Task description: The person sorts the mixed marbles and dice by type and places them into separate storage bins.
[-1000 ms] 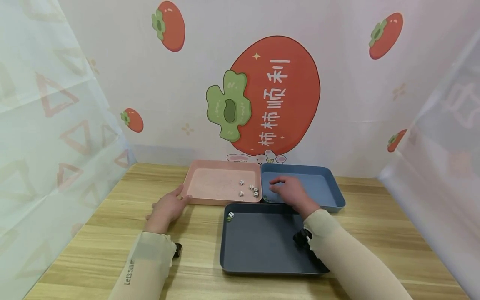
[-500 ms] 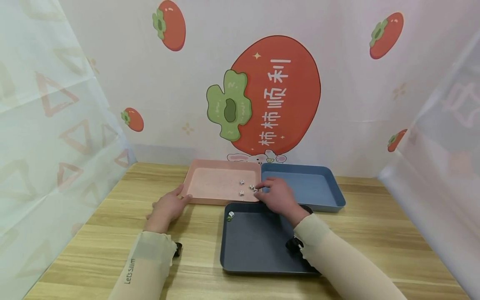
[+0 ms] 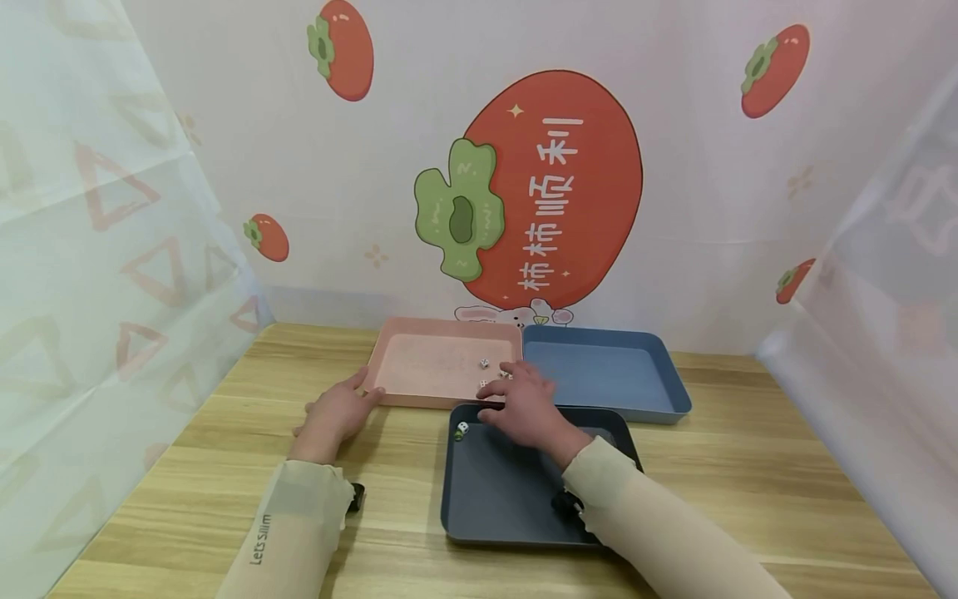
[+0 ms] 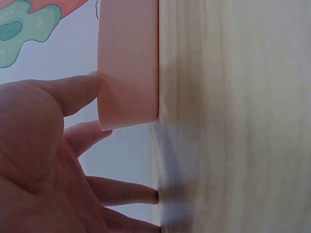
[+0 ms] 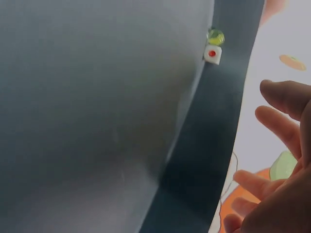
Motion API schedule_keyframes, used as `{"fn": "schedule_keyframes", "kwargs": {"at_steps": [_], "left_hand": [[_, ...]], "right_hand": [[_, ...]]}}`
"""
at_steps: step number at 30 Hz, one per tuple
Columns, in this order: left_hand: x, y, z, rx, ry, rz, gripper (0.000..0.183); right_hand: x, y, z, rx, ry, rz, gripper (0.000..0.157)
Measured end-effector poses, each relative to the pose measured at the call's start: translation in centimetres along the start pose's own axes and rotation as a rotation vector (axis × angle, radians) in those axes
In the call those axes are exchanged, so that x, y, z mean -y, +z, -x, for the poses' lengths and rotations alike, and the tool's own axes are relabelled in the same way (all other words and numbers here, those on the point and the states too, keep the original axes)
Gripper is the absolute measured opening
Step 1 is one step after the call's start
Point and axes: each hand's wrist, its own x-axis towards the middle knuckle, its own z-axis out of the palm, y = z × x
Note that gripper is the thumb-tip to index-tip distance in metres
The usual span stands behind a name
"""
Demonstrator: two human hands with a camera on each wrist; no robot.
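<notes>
My left hand (image 3: 340,412) rests at the left corner of the pink tray (image 3: 419,362). In the left wrist view its thumb (image 4: 80,92) touches the rim, the index fingertip is by the corner, and other fingertips reach the table. My right hand (image 3: 527,408) hovers over the far edge of the dark grey tray (image 3: 501,499), fingers spread and apparently holding nothing. Several white dice, one (image 3: 484,363) fully visible, lie in the pink tray's right part, some partly behind the right fingers. A white die (image 5: 212,54) and a green glassy bead (image 5: 215,37) sit together in the grey tray's far-left corner.
A blue tray (image 3: 614,378) stands against the pink tray's right side; its near-left corner is hidden by my right hand. All three trays are on a wooden table (image 3: 763,482). Behind rises a printed cloth backdrop (image 3: 696,208), with cloth at both sides.
My right hand has moved left from over the blue tray, reached the dice in the pink tray, then drawn nearer over the grey tray's far edge. The left hand stays put.
</notes>
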Motion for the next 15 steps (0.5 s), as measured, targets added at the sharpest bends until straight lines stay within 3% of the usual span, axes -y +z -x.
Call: {"fn": "schedule_keyframes", "kwargs": {"at_steps": [7,15], "left_hand": [[-0.1,0.0,0.1,0.004,-0.001,0.001,0.072],[-0.1,-0.1,0.1,0.002,0.018,-0.013,0.073]], "right_hand": [[0.6,1.1,-0.2,0.051,-0.092,0.017,0.020],[0.8,1.4,-0.6,0.136,-0.075,0.019,0.020]]}}
